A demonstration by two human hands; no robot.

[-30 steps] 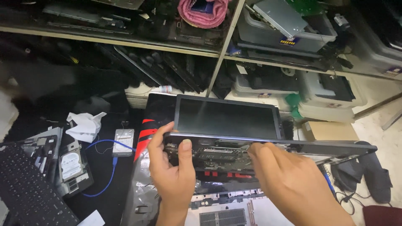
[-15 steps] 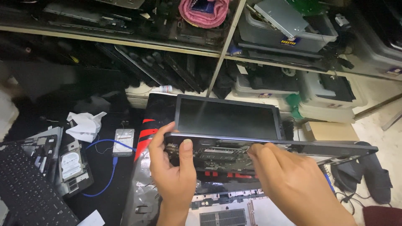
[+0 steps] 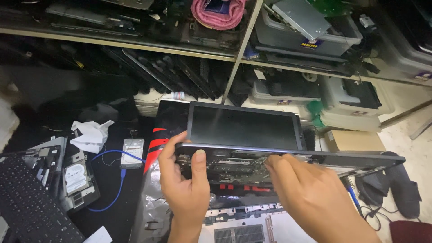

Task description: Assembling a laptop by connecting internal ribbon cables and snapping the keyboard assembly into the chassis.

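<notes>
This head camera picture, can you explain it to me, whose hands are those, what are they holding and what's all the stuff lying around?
The picture comes from a camera worn on a person's head, looking down at their own two bare hands. The left hand holds the left corner of an opened laptop, thumb on top of the raised base. The right hand reaches into the exposed circuit board under that base; what its fingertips touch is hidden. The dark screen faces the camera. On the black work surface to the left lie a hard drive, a small drive on a blue cable, crumpled white paper and a black keyboard. Behind are shelves crowded with old laptops and grey plastic bins.
</notes>
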